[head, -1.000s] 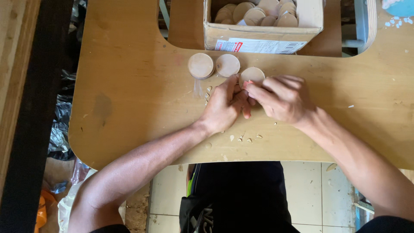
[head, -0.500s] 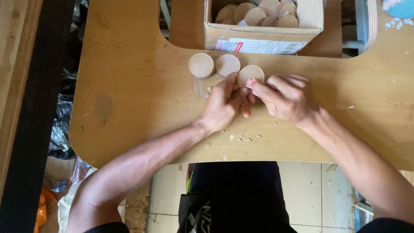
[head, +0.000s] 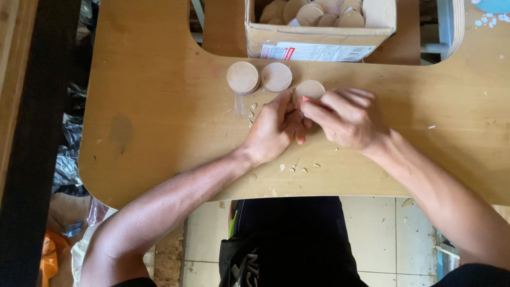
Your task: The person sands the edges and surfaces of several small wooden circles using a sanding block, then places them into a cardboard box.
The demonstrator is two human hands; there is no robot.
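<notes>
Wooden disc [head: 309, 88] on the worktop [head: 159, 122] just below the cardboard box [head: 319, 40] | left hand [head: 273, 130] grip pinching its near edge | right hand [head: 348, 118] pressing a small red-tipped piece against it | trimming step, judged; next calls for steady hold.

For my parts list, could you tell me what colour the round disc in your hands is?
Pale tan, like bare wood; the disc shows best in the head view.

- Two discs [head: 259, 77] lie side by side on the table [head: 159, 117], left of a third disc [head: 309, 89].
- The third disc sits at the fingertips of the left hand [head: 273, 130] and right hand [head: 348, 118], which touch.
- A box [head: 319, 37] holding more discs stands behind them.
- Chips [head: 303, 169] lie before the hands.
</notes>
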